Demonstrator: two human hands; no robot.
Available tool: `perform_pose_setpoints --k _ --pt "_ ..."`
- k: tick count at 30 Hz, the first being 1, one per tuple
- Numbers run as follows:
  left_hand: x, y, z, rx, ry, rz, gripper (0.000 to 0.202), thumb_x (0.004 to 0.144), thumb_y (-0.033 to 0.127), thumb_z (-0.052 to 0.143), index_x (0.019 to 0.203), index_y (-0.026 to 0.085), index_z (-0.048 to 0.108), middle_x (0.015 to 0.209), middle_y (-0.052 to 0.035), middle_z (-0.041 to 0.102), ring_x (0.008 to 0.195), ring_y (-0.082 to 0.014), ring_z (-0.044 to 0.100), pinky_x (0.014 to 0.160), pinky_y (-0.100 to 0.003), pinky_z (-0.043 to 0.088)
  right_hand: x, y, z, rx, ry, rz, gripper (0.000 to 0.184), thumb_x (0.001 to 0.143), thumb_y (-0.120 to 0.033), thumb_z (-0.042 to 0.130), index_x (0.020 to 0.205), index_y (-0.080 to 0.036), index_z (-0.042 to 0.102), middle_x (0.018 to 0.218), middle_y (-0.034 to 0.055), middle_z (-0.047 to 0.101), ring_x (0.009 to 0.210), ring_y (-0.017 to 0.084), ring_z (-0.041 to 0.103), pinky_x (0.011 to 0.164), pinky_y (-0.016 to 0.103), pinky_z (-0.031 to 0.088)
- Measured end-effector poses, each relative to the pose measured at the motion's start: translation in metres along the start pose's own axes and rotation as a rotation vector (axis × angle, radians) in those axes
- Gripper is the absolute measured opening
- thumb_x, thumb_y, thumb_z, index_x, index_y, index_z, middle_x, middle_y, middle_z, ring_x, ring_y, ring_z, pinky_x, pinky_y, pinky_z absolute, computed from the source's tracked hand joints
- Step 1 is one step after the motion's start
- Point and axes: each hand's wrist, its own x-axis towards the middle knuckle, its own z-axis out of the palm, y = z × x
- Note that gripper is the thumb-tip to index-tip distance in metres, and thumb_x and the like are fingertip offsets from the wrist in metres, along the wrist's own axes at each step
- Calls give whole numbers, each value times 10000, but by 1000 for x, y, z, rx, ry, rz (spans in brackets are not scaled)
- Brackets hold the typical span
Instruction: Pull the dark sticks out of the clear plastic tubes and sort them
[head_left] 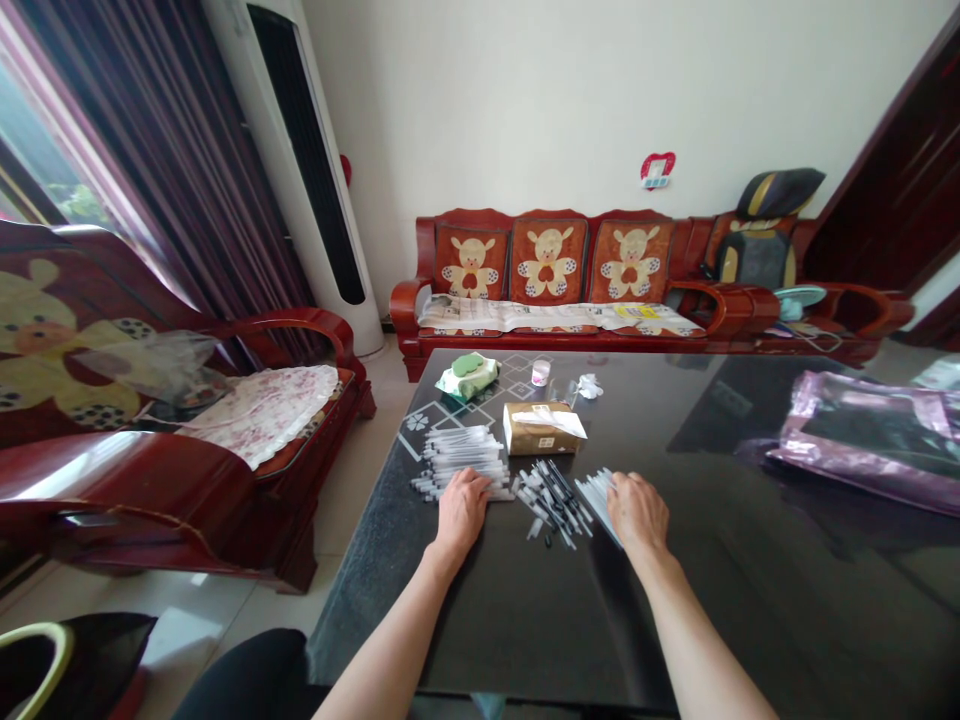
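My left hand (463, 508) lies at the near right edge of a stack of whitish pens (461, 455), its fingers curled down on a pen there. On the right, my right hand (639, 510) has its fingers bent over a row of clear pen barrels (597, 492), closed on the near ones; its fingertips are partly hidden. Between the hands is a loose heap of short black and clear pen parts (553, 500), probably caps, touched by neither hand. All of these lie on the black glossy table (540, 620).
Behind the pens stand a tissue pack (544, 440), a green wipes pack (469, 378), a small white cup (541, 373) and crumpled tissue (590, 386). A purple-edged plastic bag (862, 450) lies at the right. A wooden sofa (409, 310) stands beyond, and an armchair (247, 530) left.
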Motion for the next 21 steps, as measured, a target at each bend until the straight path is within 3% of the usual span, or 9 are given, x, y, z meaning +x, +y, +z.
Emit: perform_pose_setpoints --k 7,12,16,18,21 --pt "5 -1 -4 41 -60 35 204 803 136 582 979 230 625 911 -35 588 935 -196 540 807 -275 407 -5 -13 0 64 48 -82 200 869 -213 460 892 -163 653 861 99 665 766 193 621 647 266 403" --pt "8 1 -11 18 -84 62 127 820 149 556 886 226 633 903 -37 593 906 -186 552 786 -269 415 -9 -21 -4 152 104 -122 192 863 -216 463 835 -165 646 847 98 672 763 198 627 660 274 410" --pt "16 10 -29 -105 43 72 95 856 211 527 899 226 610 880 -33 611 900 -189 554 800 -286 412 -13 -33 -12 463 115 -105 222 862 -276 467 867 -178 666 845 89 697 772 206 639 696 291 440" --pt "24 15 -37 -250 171 16 99 873 251 507 932 224 582 875 -28 618 863 -179 562 790 -285 415 -17 -42 -14 710 21 -74 247 852 -330 478 850 -176 671 771 76 697 691 192 640 646 285 461" --pt "33 20 -36 -642 341 -138 156 888 346 486 943 210 538 773 -8 618 635 -127 536 636 -241 417 -27 -59 -12 1099 -283 4 315 832 -423 482 816 -157 651 652 54 665 510 154 599 460 242 446"
